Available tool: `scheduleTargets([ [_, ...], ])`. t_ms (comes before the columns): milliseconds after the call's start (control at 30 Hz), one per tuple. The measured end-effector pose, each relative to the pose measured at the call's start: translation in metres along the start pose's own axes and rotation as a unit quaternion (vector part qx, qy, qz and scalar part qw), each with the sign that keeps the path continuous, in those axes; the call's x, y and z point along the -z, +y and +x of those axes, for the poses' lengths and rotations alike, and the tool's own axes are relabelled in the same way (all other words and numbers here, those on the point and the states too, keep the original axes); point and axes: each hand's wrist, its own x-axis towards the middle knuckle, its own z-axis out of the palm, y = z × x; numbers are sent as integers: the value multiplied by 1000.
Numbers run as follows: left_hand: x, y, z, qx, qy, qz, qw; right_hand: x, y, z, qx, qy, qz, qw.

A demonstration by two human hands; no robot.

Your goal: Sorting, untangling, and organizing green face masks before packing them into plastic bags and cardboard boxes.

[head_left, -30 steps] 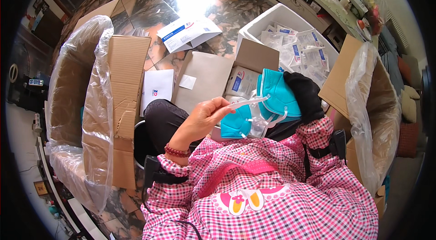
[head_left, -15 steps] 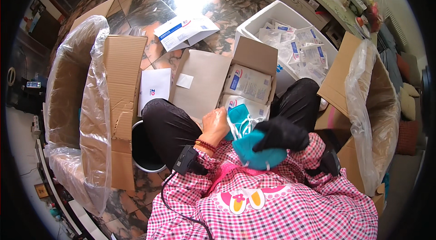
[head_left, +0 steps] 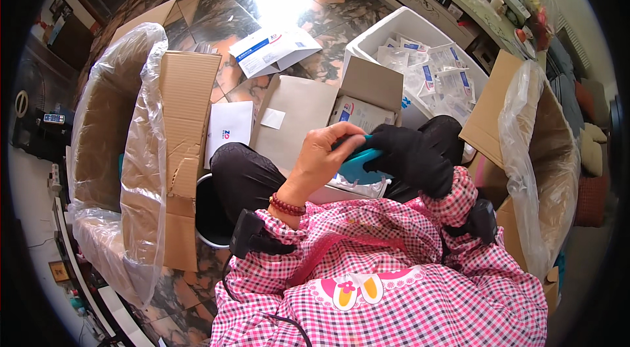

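Note:
In front of my lap, my bare left hand, with a red bead bracelet at its wrist, pinches the upper left edge of a teal face mask. My right hand, in a black glove, is closed on the mask's right side. The mask is seen nearly edge-on, and my fingers cover much of it, so I cannot tell whether more than one is held. Just beyond my hands, between my knees, lies an opened small carton with flat sealed packets in it.
A white foam box full of sealed packets stands at the far right. Plastic-lined cardboard boxes flank me. A dark bin sits by my left knee. Flattened white cartons lie on the marble floor.
Both hands have risen forward, away from my lap, and come together on the mask. The mask has tipped from showing its broad face to nearly edge-on, and its white straps are now hidden.

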Motion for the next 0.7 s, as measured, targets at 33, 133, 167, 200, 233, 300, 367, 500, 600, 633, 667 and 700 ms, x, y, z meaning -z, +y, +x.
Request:
scheduleTargets([
  [33, 5, -19, 3, 12, -32, -30, 999, 3, 1, -6, -27, 41, -7, 999],
  [133, 4, -29, -7, -6, -50, -164, 985, 26, -6, -6, -107, 61, 26, 992],
  [167, 10, -24, -8, 24, -111, -133, 985, 29, -4, -6, -114, 82, 59, 988],
  [200, 9, -19, -9, 23, -112, -134, 984, 30, -2, -7, -116, 82, 58, 988],
  [233, 6, -13, -10, -36, -125, -8, 991, 30, 1, -8, -133, 93, 93, 982],
  [300, 0, -15, -12, -82, -131, 112, 982, 32, 5, -7, -146, 100, 128, 976],
  [367, 0, -12, -10, -69, -147, 137, 977, 34, 10, -4, -145, 76, 165, 973],
  [500, -2, -29, -5, 24, -166, 14, 986, 29, 13, 1, -78, 92, 204, 971],
  [600, -6, -41, -4, 47, -93, -48, 993, 23, -3, -2, -13, 186, 217, 958],
  [633, -4, -43, -5, 47, -92, -48, 994, 28, -10, -3, -73, 136, 171, 973],
  [667, -3, -38, -7, 47, -100, 8, 994, 31, -14, -5, -133, 86, 124, 979],
  [700, -1, -36, -8, 48, -108, 63, 991, 33, -14, -5, -133, 86, 125, 979],
])
